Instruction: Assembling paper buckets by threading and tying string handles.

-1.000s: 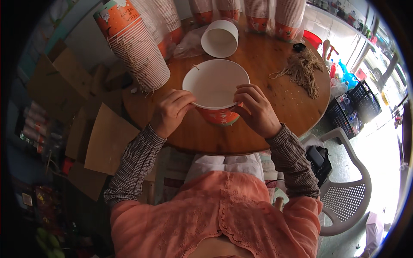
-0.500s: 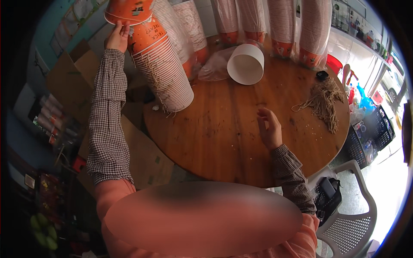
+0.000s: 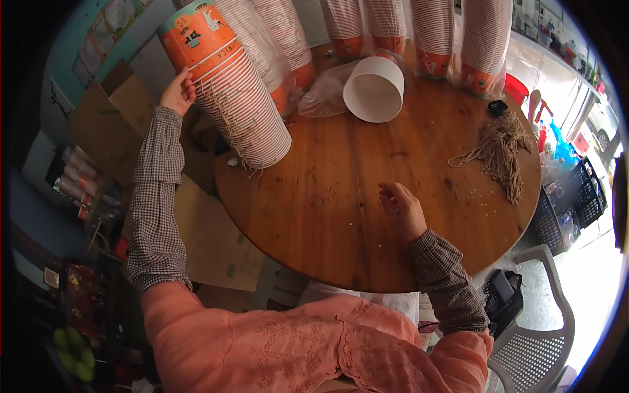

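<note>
On the table's left leans a tall stack of nested paper buckets [image 3: 244,108], white-rimmed, with short twine ends sticking out along its left side. An orange printed paper bucket [image 3: 200,39] tops it, seated on the rest. My left hand [image 3: 178,93] is closed at the rim of this top bucket, fingertips on its left edge; any twine between the fingers is too small to make out. Above the table's near right part hovers my right hand [image 3: 401,211], fingers loosely curled and a little apart, holding nothing. A tangled bundle of twine [image 3: 503,154] lies at the right edge.
A white-lined bucket [image 3: 373,92] lies on its side beside clear plastic film [image 3: 324,92]. Plastic-wrapped bucket stacks [image 3: 432,39] line the far edge of the round wooden table [image 3: 314,216]. A small black object [image 3: 498,107] sits by the twine. A chair [image 3: 537,334] stands right, cardboard [image 3: 203,242] left.
The orange bucket in my left hand has come down onto the stack, and that hand has lowered slightly. My right hand has shifted a little left and nearer.
</note>
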Available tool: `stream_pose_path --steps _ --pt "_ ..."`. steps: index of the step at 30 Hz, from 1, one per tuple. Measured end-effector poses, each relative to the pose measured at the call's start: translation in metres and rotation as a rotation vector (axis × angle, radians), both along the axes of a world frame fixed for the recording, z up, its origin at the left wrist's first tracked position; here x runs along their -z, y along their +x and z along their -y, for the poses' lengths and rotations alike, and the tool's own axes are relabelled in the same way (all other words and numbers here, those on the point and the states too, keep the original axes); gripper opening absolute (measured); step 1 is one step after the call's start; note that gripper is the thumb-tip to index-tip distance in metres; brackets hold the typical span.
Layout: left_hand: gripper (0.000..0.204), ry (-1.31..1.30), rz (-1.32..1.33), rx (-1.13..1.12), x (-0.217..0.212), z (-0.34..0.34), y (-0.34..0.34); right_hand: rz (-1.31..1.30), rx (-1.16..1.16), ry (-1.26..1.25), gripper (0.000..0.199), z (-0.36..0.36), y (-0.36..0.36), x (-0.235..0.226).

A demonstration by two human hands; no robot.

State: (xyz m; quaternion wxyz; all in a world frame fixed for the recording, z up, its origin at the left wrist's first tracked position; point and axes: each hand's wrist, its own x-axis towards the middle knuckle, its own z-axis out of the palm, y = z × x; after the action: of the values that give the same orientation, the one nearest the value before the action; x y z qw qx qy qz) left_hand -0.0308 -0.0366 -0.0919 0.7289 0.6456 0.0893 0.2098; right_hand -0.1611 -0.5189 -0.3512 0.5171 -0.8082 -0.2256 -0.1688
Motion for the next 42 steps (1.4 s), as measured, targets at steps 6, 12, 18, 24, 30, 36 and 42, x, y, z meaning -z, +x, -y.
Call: stream_pose_path --steps 6,12,18,24,30,36,42 --pt "0.044 0.720 0.647 -0.634 0.028 -0.010 0.006 -0.045 0.000 0.016 0.021 0.000 0.004 0.002" --pt "0.040 0.931 0.496 -0.391 0.039 0.033 -0.001 -0.075 0.094 0.092 0.018 0.022 0.047 0.008" --pt "0.034 1.377 0.889 -0.370 0.088 0.126 -0.012 -0.049 0.297 0.083 0.020 0.049 0.128 0.044" --pt "0.048 1.073 0.467 0.035 0.214 0.199 0.070 -0.021 0.462 0.174 0.025 0.032 0.203 0.057" --pt "0.055 0.543 0.164 0.066 0.298 0.250 0.145 -0.031 0.421 0.270 0.031 0.004 0.245 0.048" --pt "0.039 0.504 0.229 -0.039 0.322 0.273 0.186 -0.004 0.467 0.282 0.024 -0.003 0.261 0.036" --pt "0.028 0.530 0.199 -0.213 0.310 0.285 0.191 -0.042 0.558 0.377 0.022 -0.001 0.272 0.026"
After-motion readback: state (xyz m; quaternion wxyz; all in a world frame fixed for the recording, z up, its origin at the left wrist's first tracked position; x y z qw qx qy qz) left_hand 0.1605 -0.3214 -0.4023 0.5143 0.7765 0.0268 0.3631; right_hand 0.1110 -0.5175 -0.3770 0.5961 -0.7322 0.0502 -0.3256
